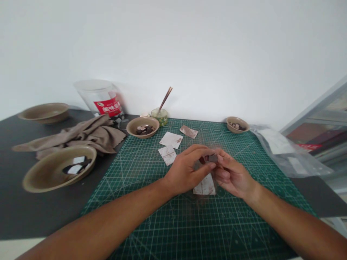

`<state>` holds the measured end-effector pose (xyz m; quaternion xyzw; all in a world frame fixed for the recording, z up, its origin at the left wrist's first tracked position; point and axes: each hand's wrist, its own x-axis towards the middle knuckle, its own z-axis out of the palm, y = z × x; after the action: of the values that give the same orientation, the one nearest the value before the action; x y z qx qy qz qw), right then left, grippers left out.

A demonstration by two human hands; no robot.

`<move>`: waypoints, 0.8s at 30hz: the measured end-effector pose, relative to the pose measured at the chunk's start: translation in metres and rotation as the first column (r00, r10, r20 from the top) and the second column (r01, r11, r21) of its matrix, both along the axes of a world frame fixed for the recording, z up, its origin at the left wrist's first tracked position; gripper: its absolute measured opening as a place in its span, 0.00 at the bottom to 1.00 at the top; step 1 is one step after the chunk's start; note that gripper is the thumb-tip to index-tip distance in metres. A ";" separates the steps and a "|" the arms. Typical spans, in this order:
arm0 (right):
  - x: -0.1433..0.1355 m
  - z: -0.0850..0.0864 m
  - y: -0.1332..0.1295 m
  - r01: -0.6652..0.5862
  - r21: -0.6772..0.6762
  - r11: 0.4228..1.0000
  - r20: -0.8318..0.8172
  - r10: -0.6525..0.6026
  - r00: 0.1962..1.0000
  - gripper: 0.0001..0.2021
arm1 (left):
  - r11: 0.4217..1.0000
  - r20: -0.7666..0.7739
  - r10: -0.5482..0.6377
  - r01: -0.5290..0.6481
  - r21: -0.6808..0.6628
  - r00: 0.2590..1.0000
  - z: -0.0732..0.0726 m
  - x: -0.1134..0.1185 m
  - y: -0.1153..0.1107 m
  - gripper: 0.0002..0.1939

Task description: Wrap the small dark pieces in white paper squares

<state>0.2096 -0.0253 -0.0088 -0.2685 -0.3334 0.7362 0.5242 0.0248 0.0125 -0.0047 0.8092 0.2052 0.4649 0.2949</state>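
Over the green cutting mat (151, 224), my left hand (187, 169) pinches a small dark brown piece (213, 158) between thumb and fingers. From the other side, my right hand (234, 173) closes its fingertips on the same piece. Its exact kind is too small to make out, and the fingers hide part of it. Just below the hands lies a white paper piece (204, 186) with brown smears. Two more smeared white papers, one farther (171, 139) and one nearer (167, 155), lie beyond my left hand, with a brown sheet (189, 131) behind.
Bowls of small dark pieces stand at back left (143, 128) and back right (238, 125). A green cup (159, 117) holds sticks. Leftward are a larger bowl (54, 173), a crumpled cloth (89, 135), another bowl (45, 112) and a clear jar (99, 97). Plastic bags (287, 151) lie right.
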 end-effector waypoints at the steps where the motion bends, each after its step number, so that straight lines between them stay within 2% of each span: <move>1: -0.001 0.001 -0.002 -0.006 -0.007 1.000 -0.010 0.006 1.000 0.10 | 1.000 -0.004 0.010 -0.010 0.009 1.000 0.000 0.000 0.000 0.13; 7: -0.006 0.006 -0.009 0.027 -0.025 0.999 -0.031 -0.028 0.999 0.09 | 0.997 -0.011 0.058 -0.057 0.052 0.998 -0.003 0.000 0.002 0.13; 11: -0.007 0.003 -0.010 0.014 -0.018 1.000 -0.028 -0.014 1.000 0.09 | 0.995 -0.001 0.023 -0.023 0.095 1.000 -0.005 -0.001 0.004 0.13; 15: -0.007 0.000 -0.010 -0.007 0.011 1.000 -0.038 0.007 0.999 0.10 | 0.997 0.010 -0.005 0.005 0.071 1.000 -0.002 -0.002 0.004 0.13; 18: -0.007 0.000 -0.008 -0.001 -0.006 1.000 -0.054 0.001 0.999 0.10 | 1.000 0.020 -0.018 0.019 -0.011 1.000 0.000 -0.001 0.001 0.13; 20: -0.008 0.000 -0.007 -0.003 -0.035 0.999 -0.062 0.001 0.998 0.10 | 0.993 0.056 -0.040 0.046 -0.113 0.998 -0.001 0.001 -0.001 0.14; 24: -0.009 -0.001 -0.004 0.012 -0.069 0.998 -0.057 -0.016 0.998 0.14 | 0.932 0.172 -0.104 0.157 -0.327 0.980 -0.006 0.006 -0.004 0.11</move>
<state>0.2002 -0.0296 -0.0098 -0.2675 -0.2906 0.7509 0.5293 0.0311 0.0089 -0.0109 0.7205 0.2047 0.4623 0.4746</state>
